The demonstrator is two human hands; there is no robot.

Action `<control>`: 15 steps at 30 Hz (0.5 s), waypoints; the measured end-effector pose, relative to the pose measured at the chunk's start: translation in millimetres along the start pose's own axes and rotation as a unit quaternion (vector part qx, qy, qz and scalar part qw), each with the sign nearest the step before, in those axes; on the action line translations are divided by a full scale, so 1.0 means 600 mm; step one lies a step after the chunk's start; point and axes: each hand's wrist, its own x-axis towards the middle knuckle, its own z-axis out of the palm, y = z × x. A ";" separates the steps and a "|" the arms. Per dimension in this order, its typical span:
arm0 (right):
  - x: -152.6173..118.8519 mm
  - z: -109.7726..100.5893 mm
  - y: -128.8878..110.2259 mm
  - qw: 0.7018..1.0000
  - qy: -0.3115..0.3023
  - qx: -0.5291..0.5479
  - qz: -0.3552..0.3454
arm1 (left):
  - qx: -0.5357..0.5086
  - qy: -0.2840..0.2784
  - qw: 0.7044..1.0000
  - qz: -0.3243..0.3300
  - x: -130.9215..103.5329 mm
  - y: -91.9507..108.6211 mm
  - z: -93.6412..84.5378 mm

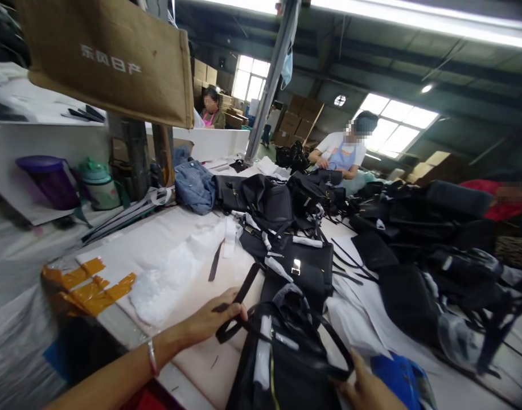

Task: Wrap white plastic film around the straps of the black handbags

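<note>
A black bag (301, 373) with a gold zip and white wrapping on its fittings lies in front of me at the table's near edge. My left hand (224, 313) pinches a black strap (247, 285) at the bag's upper left, its free end pointing up and away. Down at the right, my right hand (363, 384) grips the bag's side, where a looped black strap (335, 341) meets the fingers. Part of that hand is cut off by the frame's lower edge. Just beyond lies another black bag (309, 262) with a gold clasp.
Black bags (414, 228) are heaped on the right. A blue item (399, 378) lies by my right hand. White foam sheeting (171, 285) and orange tape (94, 287) are on the left. A brown bag (111, 62) hangs at upper left. A co-worker (341, 148) stands across the table.
</note>
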 end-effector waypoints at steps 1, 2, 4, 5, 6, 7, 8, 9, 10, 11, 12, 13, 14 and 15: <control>-0.002 -0.029 -0.023 0.997 0.051 -0.046 -0.025 | 0.029 0.004 0.999 0.027 -0.007 0.018 -0.020; -0.003 -0.058 -0.056 0.990 0.100 -0.069 -0.073 | 0.052 0.009 0.997 0.047 -0.013 0.037 -0.038; -0.002 -0.106 -0.142 0.967 0.142 -0.042 -0.209 | 0.086 0.021 0.993 0.074 -0.024 0.075 -0.063; 0.001 -0.121 -0.193 0.954 0.128 -0.010 -0.270 | 0.094 0.026 0.992 0.085 -0.028 0.094 -0.070; 0.005 -0.129 -0.245 0.943 0.088 0.020 -0.319 | 0.098 0.028 0.990 0.097 -0.030 0.111 -0.072; 0.011 -0.128 -0.295 0.930 0.048 0.051 -0.362 | 0.098 0.027 0.988 0.113 -0.032 0.127 -0.072; 0.020 -0.121 -0.341 0.913 0.008 0.079 -0.399 | 0.094 0.024 0.987 0.131 -0.034 0.141 -0.071; 0.030 -0.108 -0.381 0.896 -0.030 0.113 -0.428 | 0.084 0.020 0.985 0.148 -0.036 0.151 -0.069; 0.041 -0.093 -0.415 0.879 -0.080 0.155 -0.445 | 0.070 0.014 0.984 0.161 -0.039 0.159 -0.068; 0.053 -0.076 -0.440 0.859 -0.142 0.209 -0.445 | 0.056 0.010 0.984 0.170 -0.043 0.163 -0.068; 0.064 -0.060 -0.458 0.833 -0.215 0.272 -0.431 | 0.043 0.013 0.983 0.178 -0.048 0.163 -0.072; 0.073 -0.045 -0.469 0.801 -0.287 0.329 -0.409 | 0.035 0.020 0.982 0.182 -0.055 0.160 -0.077; 0.080 -0.032 -0.474 0.769 -0.348 0.377 -0.382 | 0.036 0.028 0.983 0.180 -0.061 0.154 -0.083; 0.084 -0.020 -0.476 0.739 -0.397 0.410 -0.359 | 0.044 0.034 0.982 0.178 -0.068 0.147 -0.090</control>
